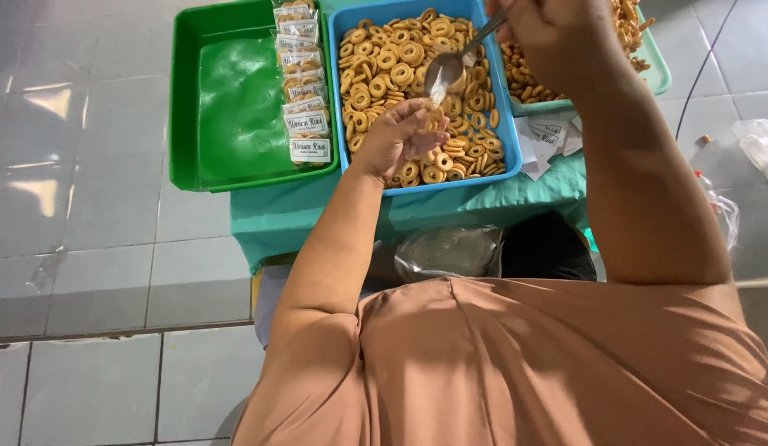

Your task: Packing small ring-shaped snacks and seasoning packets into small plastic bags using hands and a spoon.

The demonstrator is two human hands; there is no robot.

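My right hand (549, 33) grips a metal spoon (450, 70) whose bowl hangs over a blue tray (336, 99) full of ring-shaped biscuits (392, 62). Just below the spoon's bowl, my left hand (392, 139) is pinched on what looks like a small clear bag (429, 124) holding a few biscuits, above the tray's near side. The bag's outline is hard to make out.
A green tray (227, 107) on the left holds a row of labelled, filled packets (303, 91) along its right side. A teal tray (658, 76) with more biscuits sits at right, white paper labels (549, 136) beside it. Clear plastic (450, 252) lies on my lap. Tiled floor surrounds the cloth-covered table (318, 215).
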